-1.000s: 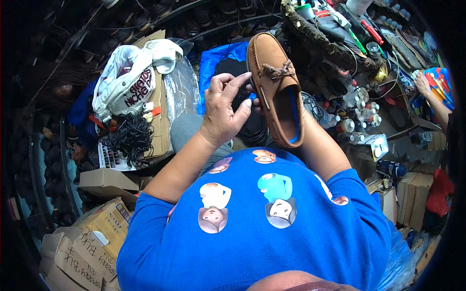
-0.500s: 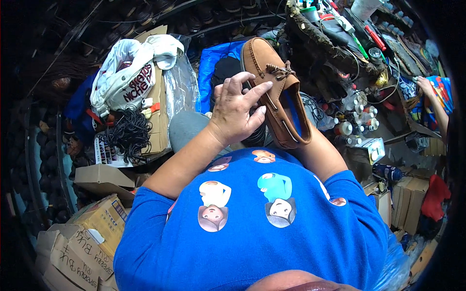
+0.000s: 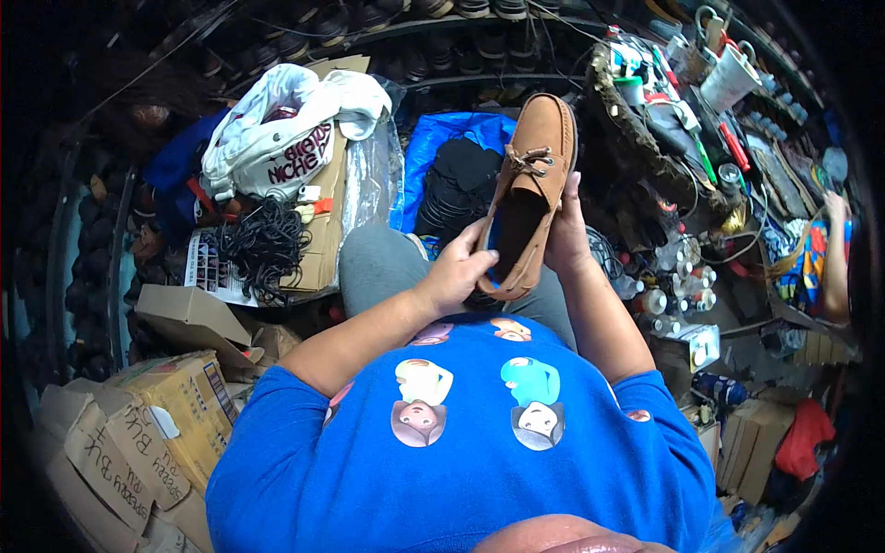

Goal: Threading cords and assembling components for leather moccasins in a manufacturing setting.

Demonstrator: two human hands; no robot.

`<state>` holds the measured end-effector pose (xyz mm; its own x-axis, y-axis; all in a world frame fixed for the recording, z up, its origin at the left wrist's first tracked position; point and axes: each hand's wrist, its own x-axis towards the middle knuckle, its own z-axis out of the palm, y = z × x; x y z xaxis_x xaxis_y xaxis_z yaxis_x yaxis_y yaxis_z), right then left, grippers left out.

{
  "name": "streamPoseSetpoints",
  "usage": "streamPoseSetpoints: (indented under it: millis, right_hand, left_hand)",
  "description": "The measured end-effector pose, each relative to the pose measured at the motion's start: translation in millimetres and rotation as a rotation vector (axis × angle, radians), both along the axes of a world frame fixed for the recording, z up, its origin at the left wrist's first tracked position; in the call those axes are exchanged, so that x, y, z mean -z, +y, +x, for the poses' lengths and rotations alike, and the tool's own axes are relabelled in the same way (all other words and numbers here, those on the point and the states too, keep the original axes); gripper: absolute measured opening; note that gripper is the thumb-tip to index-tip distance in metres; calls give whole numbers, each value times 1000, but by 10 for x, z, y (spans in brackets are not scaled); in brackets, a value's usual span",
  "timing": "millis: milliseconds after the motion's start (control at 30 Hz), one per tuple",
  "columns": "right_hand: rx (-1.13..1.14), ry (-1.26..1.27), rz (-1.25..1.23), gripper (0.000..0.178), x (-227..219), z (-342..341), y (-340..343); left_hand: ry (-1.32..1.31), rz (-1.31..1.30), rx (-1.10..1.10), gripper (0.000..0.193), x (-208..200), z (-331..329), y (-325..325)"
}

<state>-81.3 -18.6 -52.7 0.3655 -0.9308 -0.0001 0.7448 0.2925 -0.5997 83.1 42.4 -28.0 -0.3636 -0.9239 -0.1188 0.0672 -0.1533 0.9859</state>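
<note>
Between my hands, above my lap, is a tan leather boat shoe (image 3: 542, 129) with a brown lace tied in a bow and a dark, blue-edged opening. Its toe points away from me. My left hand (image 3: 458, 269) grips the heel end, the thumb over the rim of the opening. Along the right side of the shoe, my right hand (image 3: 568, 230) holds it, fingers partly hidden beneath. Just beyond my left hand lies a stack of black flat pieces (image 3: 458, 189) on a blue plastic sheet (image 3: 422, 152).
To the left, a white cloth bag (image 3: 267, 138) and a tangle of black laces (image 3: 261, 247) lie on cardboard. Cardboard boxes (image 3: 171, 415) stand at lower left. Cluttered tools (image 3: 733, 143) and small bottles (image 3: 678, 290) fill the right, where another person's arm (image 3: 837, 263) shows.
The shoe has turned, its toe swinging to the right and its opening now facing up toward me. My left hand has moved from beside the lace down to the heel; my right hand now shows.
</note>
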Motion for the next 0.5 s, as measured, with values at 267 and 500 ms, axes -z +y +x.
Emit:
streamPoseSetpoints:
  millis: [267,500]
  right_hand:
    - [-10,409,-70,56,-42,-410,81]
    - [64,442,-8,47,89,-642,111]
  left_hand:
    - [236,-111,-314,27,-73,1602,-58]
    - [61,-340,-1247,28,-1178,2870,172]
